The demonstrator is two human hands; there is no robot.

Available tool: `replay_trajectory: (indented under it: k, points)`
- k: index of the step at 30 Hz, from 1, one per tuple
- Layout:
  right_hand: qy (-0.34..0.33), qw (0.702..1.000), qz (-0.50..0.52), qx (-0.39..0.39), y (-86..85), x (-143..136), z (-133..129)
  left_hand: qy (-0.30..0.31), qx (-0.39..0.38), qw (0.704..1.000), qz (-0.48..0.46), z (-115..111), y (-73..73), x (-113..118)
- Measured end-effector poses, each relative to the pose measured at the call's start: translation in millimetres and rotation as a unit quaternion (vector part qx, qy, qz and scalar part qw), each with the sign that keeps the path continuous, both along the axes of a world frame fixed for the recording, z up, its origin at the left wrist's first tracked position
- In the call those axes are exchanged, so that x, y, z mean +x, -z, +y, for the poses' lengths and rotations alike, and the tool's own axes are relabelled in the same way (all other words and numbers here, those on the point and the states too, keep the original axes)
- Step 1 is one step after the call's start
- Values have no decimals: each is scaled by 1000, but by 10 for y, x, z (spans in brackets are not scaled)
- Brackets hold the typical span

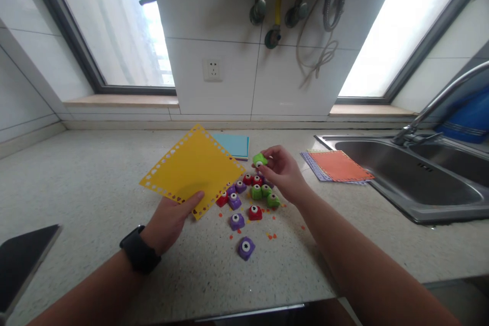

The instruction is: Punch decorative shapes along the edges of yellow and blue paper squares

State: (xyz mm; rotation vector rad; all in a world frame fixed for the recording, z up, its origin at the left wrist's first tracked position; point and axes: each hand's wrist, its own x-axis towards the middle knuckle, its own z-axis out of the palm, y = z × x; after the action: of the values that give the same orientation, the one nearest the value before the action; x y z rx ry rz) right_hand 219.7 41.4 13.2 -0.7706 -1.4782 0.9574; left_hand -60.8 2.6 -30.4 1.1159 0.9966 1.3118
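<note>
My left hand (171,216) grips a yellow sheet of paper (191,163) by its lower edge, thumb on top. Small shapes are punched out along the sheet's edges. My right hand (280,173) pinches a green craft punch (260,160) just off the sheet's right corner. Below lie several more punches on the countertop: a green punch (272,200), a red punch (255,213), a purple punch (237,221) and a nearer purple punch (246,248). Orange and yellow paper bits (272,237) are scattered around them. The sheet partly covers some punches at the left of the group.
Blue sheets (237,145) lie behind the yellow one. Orange paper (340,165) rests on purple sheets (317,169) beside the steel sink (382,163) with its faucet (439,107). A dark flat panel (26,260) is at the left front of the countertop (95,173).
</note>
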Motion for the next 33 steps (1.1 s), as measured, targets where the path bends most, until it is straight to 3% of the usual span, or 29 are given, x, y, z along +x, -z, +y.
replay_trajectory:
  k: [6, 14, 18, 24, 29, 33]
  points:
    - [-65, 991, 111, -34, -42, -79, -104, -26, 4, 1000, 5, -33, -23, 9]
    - [-105, 988, 104, 50, -120, -116, -224, -47, -36, 998, 19, -55, -54, 15]
    - [-115, 986, 104, 56, -152, -134, -259, -62, -40, 997, 24, -54, -65, 16]
    - [-146, 984, 106, 6, -138, -176, -285, -69, -52, 996, 28, -73, -104, 36]
    - [-133, 985, 98, -52, -94, -209, -278, -79, -23, 995, 55, -83, -141, 55]
    - [-137, 982, 89, -90, -42, -223, -267, -76, -5, 994, 72, -64, -88, 16]
